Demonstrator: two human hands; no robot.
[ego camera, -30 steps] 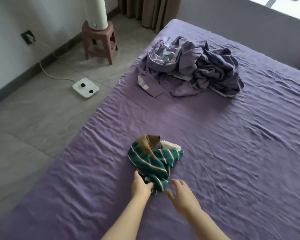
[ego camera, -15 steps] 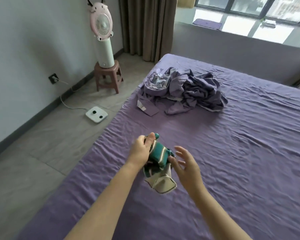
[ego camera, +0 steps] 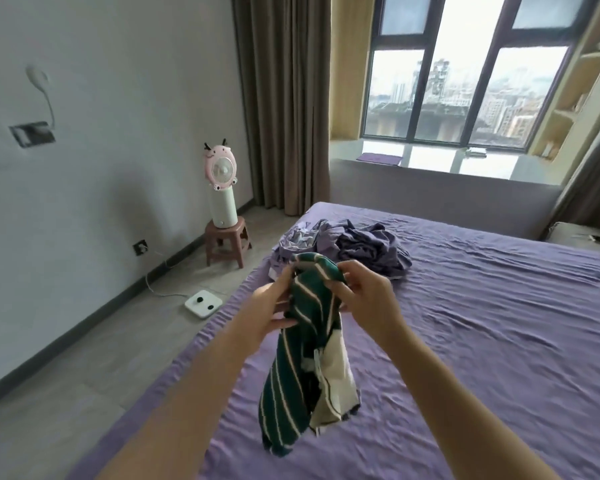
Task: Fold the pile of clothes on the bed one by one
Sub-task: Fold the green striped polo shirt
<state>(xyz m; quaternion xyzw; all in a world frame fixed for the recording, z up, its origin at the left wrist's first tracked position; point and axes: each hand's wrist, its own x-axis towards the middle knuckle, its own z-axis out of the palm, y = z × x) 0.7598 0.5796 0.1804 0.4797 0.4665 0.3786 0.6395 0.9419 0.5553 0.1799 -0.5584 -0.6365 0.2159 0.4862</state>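
My left hand (ego camera: 272, 306) and right hand (ego camera: 368, 296) both pinch the top of the green striped garment (ego camera: 302, 348), which hangs in the air over the purple bed (ego camera: 482, 341). Clothes pile (ego camera: 354, 244) lies beyond, near the far edge.

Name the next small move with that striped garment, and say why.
Probably draw both hands apart to spread it: the left hand and right hand grip the green striped garment bunched at its top, and it hangs crumpled above the bed.
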